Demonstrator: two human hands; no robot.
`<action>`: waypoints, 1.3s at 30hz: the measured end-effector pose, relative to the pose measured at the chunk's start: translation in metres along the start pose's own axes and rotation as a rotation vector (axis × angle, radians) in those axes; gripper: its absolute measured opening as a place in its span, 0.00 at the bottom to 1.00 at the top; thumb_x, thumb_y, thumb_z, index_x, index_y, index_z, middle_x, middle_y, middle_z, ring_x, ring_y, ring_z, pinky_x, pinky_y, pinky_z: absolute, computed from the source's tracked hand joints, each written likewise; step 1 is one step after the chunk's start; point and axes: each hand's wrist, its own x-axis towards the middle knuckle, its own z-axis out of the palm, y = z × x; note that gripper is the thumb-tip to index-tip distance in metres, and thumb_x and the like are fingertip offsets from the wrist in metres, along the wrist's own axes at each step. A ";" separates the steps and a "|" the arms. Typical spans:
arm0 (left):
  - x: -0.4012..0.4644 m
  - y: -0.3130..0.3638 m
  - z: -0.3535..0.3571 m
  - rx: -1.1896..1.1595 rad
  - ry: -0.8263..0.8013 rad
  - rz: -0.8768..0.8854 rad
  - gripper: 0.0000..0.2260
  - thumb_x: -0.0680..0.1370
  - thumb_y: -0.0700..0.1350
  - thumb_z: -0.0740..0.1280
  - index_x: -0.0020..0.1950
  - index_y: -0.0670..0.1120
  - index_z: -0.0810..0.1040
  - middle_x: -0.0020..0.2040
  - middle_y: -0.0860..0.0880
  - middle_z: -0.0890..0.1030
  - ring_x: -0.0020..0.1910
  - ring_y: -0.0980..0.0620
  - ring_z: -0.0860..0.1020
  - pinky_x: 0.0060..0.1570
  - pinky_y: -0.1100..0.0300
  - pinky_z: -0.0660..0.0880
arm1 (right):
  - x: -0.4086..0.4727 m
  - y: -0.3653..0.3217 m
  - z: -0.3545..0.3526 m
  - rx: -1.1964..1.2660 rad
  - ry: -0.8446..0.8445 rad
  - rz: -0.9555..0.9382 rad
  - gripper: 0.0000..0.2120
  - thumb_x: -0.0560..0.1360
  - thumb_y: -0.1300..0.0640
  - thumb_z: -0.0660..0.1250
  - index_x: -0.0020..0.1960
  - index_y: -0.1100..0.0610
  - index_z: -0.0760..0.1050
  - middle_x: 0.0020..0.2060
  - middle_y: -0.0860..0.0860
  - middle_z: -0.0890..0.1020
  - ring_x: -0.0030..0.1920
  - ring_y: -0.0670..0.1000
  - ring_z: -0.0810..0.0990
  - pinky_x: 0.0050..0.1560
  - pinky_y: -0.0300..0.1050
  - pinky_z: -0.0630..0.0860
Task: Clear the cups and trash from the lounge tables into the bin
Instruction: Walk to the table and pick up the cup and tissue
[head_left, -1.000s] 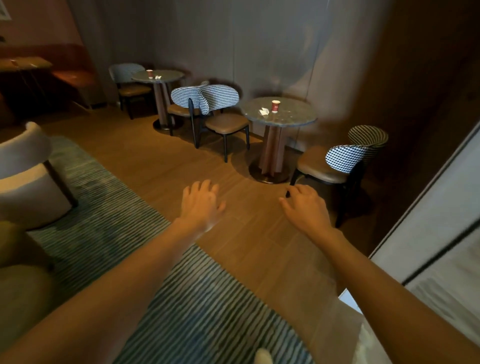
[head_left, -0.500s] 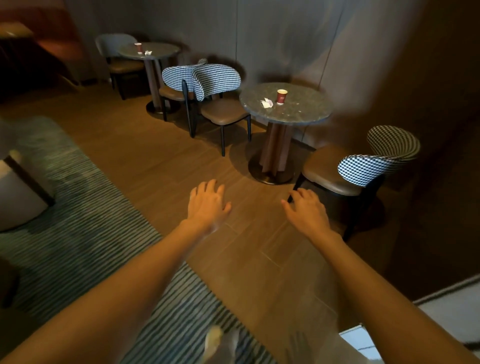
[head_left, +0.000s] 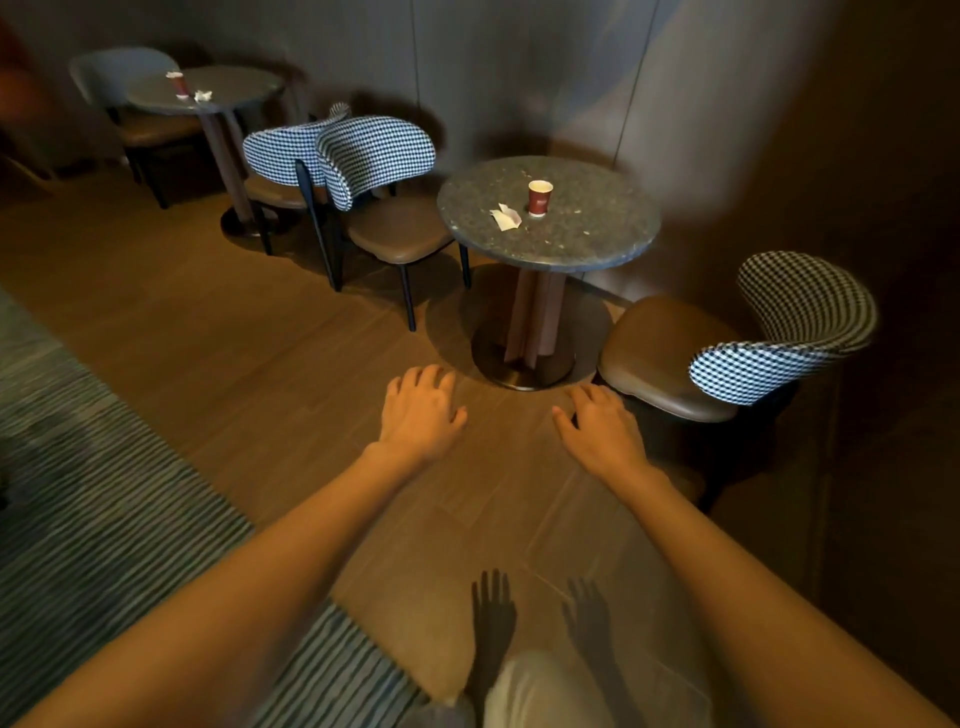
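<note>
**Both hands empty, near table closer**

I see my left hand (head_left: 422, 410) and right hand (head_left: 602, 428) stretched forward at arm's length, palms down over the wooden floor (head_left: 218, 343), fingers relaxed and slightly spread, gripping nothing. Their shadows fall on the floor below.

Ahead stands the near round table (head_left: 587, 244), carrying a red paper cup (head_left: 540, 197) upright and a crumpled white napkin (head_left: 505, 216) just beside it. A houndstooth chair (head_left: 789, 338) stands to its right, another houndstooth chair (head_left: 376, 161) to its left. Farther back, the far round table (head_left: 239, 91) holds a second red cup (head_left: 178, 84) and a small scrap of paper (head_left: 202, 95). A striped rug (head_left: 88, 499) lies on the left.

Compared with half a second ago, the near table sits larger and lower in view, and the white panel at lower right is gone.
</note>
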 end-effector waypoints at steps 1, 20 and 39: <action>0.014 -0.002 0.006 0.001 -0.019 0.007 0.23 0.79 0.55 0.58 0.72 0.47 0.64 0.71 0.46 0.66 0.71 0.45 0.62 0.68 0.50 0.60 | 0.013 0.003 0.006 -0.007 -0.025 0.013 0.23 0.81 0.46 0.55 0.72 0.58 0.67 0.69 0.55 0.70 0.71 0.57 0.64 0.67 0.55 0.67; 0.394 -0.011 0.046 -0.074 -0.026 -0.027 0.22 0.78 0.54 0.59 0.71 0.47 0.66 0.70 0.45 0.68 0.70 0.44 0.64 0.67 0.49 0.61 | 0.394 0.074 -0.006 0.043 -0.013 -0.038 0.22 0.81 0.49 0.57 0.71 0.58 0.67 0.67 0.55 0.72 0.70 0.56 0.66 0.67 0.54 0.68; 0.710 -0.093 0.084 -0.070 -0.118 0.070 0.21 0.79 0.53 0.59 0.70 0.46 0.66 0.69 0.45 0.68 0.69 0.45 0.65 0.68 0.50 0.61 | 0.692 0.056 0.032 0.156 0.012 0.078 0.19 0.80 0.53 0.60 0.68 0.60 0.70 0.63 0.58 0.74 0.65 0.58 0.69 0.67 0.53 0.66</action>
